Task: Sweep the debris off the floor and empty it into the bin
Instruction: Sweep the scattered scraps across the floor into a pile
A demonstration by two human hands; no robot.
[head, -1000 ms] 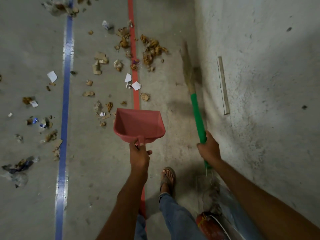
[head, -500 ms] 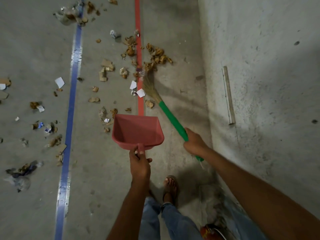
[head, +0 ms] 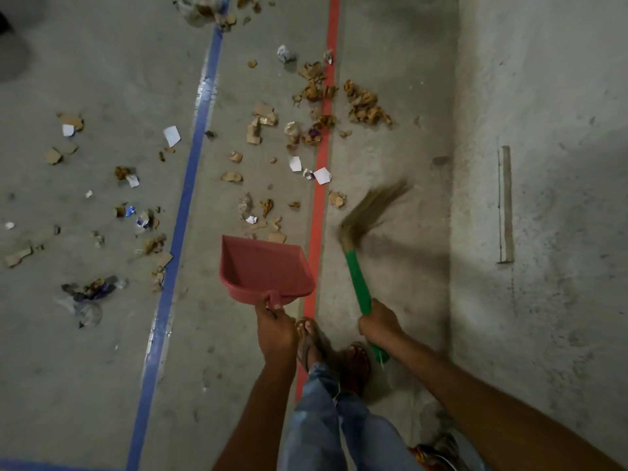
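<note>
My left hand (head: 274,329) grips the handle of a red dustpan (head: 265,268), held above the floor with its pan empty. My right hand (head: 379,321) grips the green handle of a straw broom (head: 356,277); its blurred bristles (head: 372,207) sit just right of the red floor line. Debris (head: 365,105) of brown paper scraps, torn cardboard and white paper bits lies scattered ahead, thickest around the red line. More scraps (head: 144,220) lie left of the blue line. No bin is in view.
A red stripe (head: 321,185) and a blue stripe (head: 188,185) run along the concrete floor. A grey wall (head: 543,164) rises on the right with a thin strip (head: 505,205) fixed to it. My sandalled feet (head: 333,348) stand below the dustpan.
The broom swung from the debris pile on the red line back to the right, bristles now nearer me. The dustpan tilted slightly left. I stepped forward and both feet now show.
</note>
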